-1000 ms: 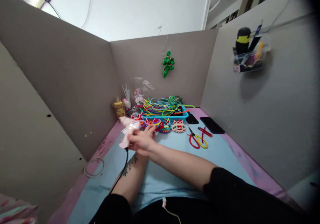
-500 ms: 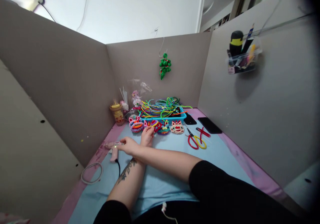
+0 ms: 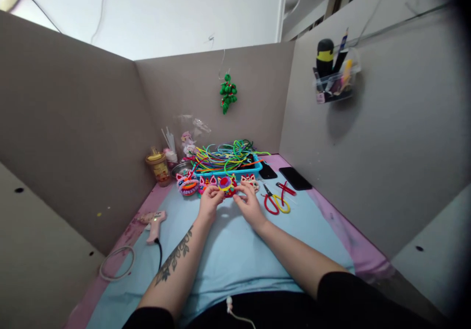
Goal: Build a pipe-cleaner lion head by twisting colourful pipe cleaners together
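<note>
Between my hands, above the blue cloth, is a small pipe-cleaner craft piece [image 3: 225, 184] in yellow, purple and red. My left hand [image 3: 210, 202] pinches its left edge, while the fingers of my right hand [image 3: 249, 202] close on its right side. Behind them stands a row of similar pipe-cleaner animal faces: a pink and orange one [image 3: 187, 186] at the left and a cream and red one [image 3: 250, 181] partly covered by my right hand. Away to the left, a pink glue gun [image 3: 156, 226] lies on the cloth.
A blue tray [image 3: 239, 174] heaped with colourful pipe cleaners sits at the back. Red-and-yellow-handled scissors [image 3: 275, 202], red-handled pliers [image 3: 286, 189] and a black phone [image 3: 295, 178] lie to the right. A lidded cup [image 3: 158, 168] stands back left. Grey panels [image 3: 257, 84] enclose the table.
My right hand has left the glue gun and come across to the craft piece in my left hand. My arms are no longer crossed. The glue gun now lies alone, and the view has shifted slightly.
</note>
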Tool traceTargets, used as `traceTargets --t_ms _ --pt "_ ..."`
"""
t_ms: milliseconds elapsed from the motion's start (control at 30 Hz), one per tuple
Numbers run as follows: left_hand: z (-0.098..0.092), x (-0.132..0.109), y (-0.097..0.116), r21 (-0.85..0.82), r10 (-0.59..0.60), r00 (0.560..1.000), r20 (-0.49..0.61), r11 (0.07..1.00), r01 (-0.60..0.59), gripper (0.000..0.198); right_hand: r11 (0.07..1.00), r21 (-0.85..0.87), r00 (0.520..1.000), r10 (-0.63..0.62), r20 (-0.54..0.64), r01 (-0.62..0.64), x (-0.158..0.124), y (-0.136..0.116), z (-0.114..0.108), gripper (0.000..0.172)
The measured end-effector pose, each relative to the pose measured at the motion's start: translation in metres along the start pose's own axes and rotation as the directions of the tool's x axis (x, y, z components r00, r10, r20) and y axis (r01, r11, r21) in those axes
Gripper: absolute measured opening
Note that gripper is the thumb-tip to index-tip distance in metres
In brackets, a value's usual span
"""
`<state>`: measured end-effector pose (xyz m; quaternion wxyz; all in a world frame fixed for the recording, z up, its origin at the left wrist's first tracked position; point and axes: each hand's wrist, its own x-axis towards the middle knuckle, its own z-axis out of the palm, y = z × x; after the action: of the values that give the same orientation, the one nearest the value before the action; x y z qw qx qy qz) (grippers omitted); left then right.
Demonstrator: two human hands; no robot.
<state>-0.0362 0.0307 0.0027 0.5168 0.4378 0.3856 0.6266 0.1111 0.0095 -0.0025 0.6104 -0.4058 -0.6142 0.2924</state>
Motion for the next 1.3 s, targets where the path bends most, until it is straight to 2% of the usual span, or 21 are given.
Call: traceTargets --t_ms 100,400,733,933,1067,1200,1300 --pt "0.002 -0.001 0.000 0.016 0.030 0.999 0.026 0.999 -0.030 0.039 0.992 0.102 0.996 0.067 0.051 -0.072 0.004 0.009 0.005 0.020" --pt "0.006 -0.002 -0.001 0.065 0.074 0.997 0.005 0.995 -0.074 0.039 0.971 0.199 0.991 0.129 0.028 -0.132 0.006 0.019 0.007 0.020" --pt "0.007 -0.004 -0.001 0.112 0.090 0.996 -0.020 0.990 -0.087 0.038 0.986 0.144 0.995 0.091 -0.029 -0.086 0.005 0.023 0.009 0.017" --pt "0.009 -0.005 -0.001 0.134 0.098 0.995 -0.027 0.987 -0.094 0.036 0.984 0.151 0.995 0.100 -0.017 -0.097 0.006 0.025 0.011 0.017" --pt "0.009 -0.004 -0.004 0.146 0.100 0.995 -0.020 0.985 -0.096 0.036 0.946 0.264 0.982 0.189 0.013 -0.185 0.006 0.023 0.015 0.019" --pt "0.009 -0.005 -0.005 0.190 0.108 0.994 -0.024 0.977 -0.102 0.038 0.856 0.402 0.945 0.311 0.100 -0.324 0.005 0.016 0.019 0.023" --pt "0.010 -0.007 -0.004 0.237 0.110 0.993 -0.048 0.967 -0.095 0.039 0.819 0.454 0.933 0.342 0.108 -0.353 0.004 0.011 0.021 0.024"
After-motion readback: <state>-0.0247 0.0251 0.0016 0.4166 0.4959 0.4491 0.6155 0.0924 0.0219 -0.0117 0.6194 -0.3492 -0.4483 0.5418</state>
